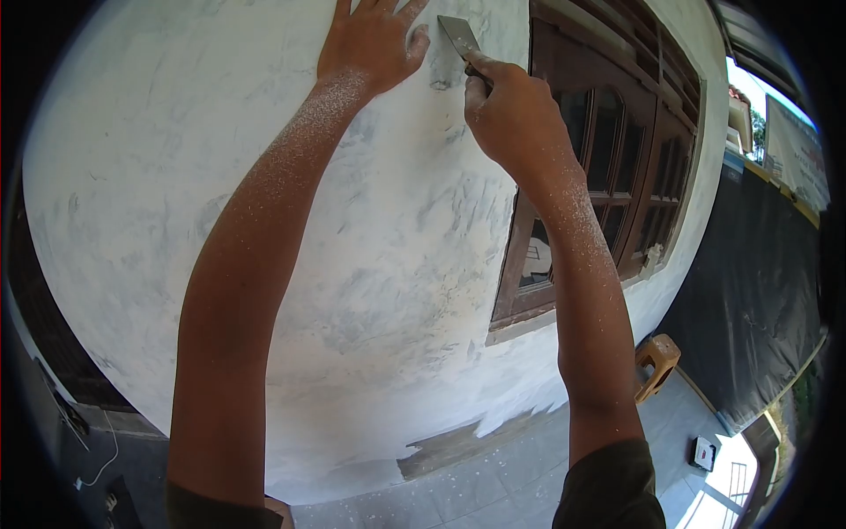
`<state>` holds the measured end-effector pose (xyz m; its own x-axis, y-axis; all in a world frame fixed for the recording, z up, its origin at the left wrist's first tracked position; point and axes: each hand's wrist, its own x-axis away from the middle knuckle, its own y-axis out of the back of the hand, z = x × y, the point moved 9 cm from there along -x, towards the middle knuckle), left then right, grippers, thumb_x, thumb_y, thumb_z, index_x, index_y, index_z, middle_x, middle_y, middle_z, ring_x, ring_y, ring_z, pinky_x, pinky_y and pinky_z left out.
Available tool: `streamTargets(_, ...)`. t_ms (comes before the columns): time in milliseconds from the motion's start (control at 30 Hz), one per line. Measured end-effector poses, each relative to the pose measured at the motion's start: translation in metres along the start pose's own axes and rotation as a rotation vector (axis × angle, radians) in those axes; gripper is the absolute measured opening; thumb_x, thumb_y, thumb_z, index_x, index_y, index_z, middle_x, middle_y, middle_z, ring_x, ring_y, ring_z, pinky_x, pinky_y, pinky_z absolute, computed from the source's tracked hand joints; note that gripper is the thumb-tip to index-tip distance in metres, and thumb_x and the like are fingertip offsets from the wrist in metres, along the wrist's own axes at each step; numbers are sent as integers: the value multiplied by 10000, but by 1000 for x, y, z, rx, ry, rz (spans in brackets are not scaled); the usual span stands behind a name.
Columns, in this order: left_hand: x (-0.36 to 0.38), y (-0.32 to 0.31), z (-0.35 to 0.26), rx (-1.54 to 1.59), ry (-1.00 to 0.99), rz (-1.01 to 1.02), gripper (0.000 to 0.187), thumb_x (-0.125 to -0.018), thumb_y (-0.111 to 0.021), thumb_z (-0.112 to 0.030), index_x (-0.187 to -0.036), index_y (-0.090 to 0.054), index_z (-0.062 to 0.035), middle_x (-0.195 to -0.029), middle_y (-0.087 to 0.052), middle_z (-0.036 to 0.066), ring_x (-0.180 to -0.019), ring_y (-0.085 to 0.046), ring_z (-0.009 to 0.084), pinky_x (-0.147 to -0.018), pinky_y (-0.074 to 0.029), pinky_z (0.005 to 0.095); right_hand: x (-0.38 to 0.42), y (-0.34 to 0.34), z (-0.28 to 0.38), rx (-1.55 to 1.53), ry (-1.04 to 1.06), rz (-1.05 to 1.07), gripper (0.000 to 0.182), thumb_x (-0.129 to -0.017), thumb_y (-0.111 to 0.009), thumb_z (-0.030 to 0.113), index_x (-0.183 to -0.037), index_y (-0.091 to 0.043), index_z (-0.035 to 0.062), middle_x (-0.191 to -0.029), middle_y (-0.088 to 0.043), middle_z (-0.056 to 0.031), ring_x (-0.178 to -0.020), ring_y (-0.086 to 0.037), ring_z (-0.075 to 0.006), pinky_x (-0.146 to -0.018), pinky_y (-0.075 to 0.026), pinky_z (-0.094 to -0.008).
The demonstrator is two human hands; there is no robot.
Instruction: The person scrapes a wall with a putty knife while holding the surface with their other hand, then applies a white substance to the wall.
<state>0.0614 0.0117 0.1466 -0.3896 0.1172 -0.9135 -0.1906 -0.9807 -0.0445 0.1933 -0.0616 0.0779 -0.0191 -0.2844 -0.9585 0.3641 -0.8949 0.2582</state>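
My right hand (515,110) is wrapped round the handle of a putty knife (459,37), its flat metal blade pointing up and left against the wall. The white wall (388,238) has grey, patchy marks and rough spots, some just below the blade. To the left, my left hand (370,48) is raised at the wall with its fingers spread and holds nothing; its fingertips run out of the top of the view. White dust and flakes cover both wrists and forearms.
A brown wooden window (608,150) with glass panes is set in the wall at the right. Below it stand a tan plastic stool (658,366) and a small box-like object (703,453) on the tiled floor (502,476). A black sheet (749,282) hangs at far right. A white cable (113,450) lies at lower left.
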Motion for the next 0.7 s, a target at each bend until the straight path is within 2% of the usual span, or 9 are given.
streamTargets(67,-1,0,0,-2,6,1,613,-1027,-470,-367,-1570,-403,-93,-1673,-297,151,-1574,-205,282,-1295,-100,510,-3,-2,-2,11,-19,31,377,-993,-566,205,-1336,-697,120,-985,-760,-233,-820,-767,-351,-881,-589,-435)
streamTargets(167,0,-2,1,-13,-5,7,614,-1028,-467,-371,-1571,-400,-93,-1676,-292,151,-1576,-198,279,-1296,-94,510,-58,2,-2,46,10,-22,382,-983,-558,201,-1325,-702,111,-994,-760,-231,-791,-762,-351,-834,-602,-431)
streamTargets(267,2,-3,0,-17,-13,7,615,-1029,-465,-374,-1572,-399,-93,-1678,-286,150,-1578,-193,276,-1296,-89,510,-42,6,3,29,74,-54,388,-976,-554,189,-1327,-701,114,-991,-761,-230,-798,-762,-354,-833,-603,-429)
streamTargets(367,-1,-1,0,-21,-12,7,616,-1029,-465,-375,-1573,-397,-93,-1681,-279,149,-1579,-188,274,-1296,-87,513,-8,0,0,38,33,0,386,-976,-553,182,-1328,-703,128,-992,-763,-223,-816,-764,-356,-872,-597,-448)
streamTargets(500,0,-4,1,-46,-16,14,615,-1027,-478,-372,-1569,-400,-92,-1680,-282,149,-1578,-195,275,-1295,-91,515,-53,6,8,52,78,-33,385,-979,-556,176,-1333,-703,136,-979,-765,-216,-814,-764,-350,-858,-598,-453)
streamTargets(600,-1,-5,1,-51,-28,-29,616,-1024,-490,-372,-1565,-407,-89,-1675,-294,147,-1574,-206,278,-1295,-98,514,-45,2,2,15,51,-29,382,-983,-552,179,-1330,-703,130,-987,-765,-216,-817,-764,-350,-857,-600,-456)
streamTargets(700,-1,-2,1,-41,4,28,630,-1022,-502,-381,-1571,-398,-91,-1677,-290,144,-1575,-201,283,-1294,-100,513,-7,-2,1,-13,36,-29,371,-986,-568,194,-1323,-707,129,-1029,-759,-222,-908,-754,-390,-925,-585,-472)
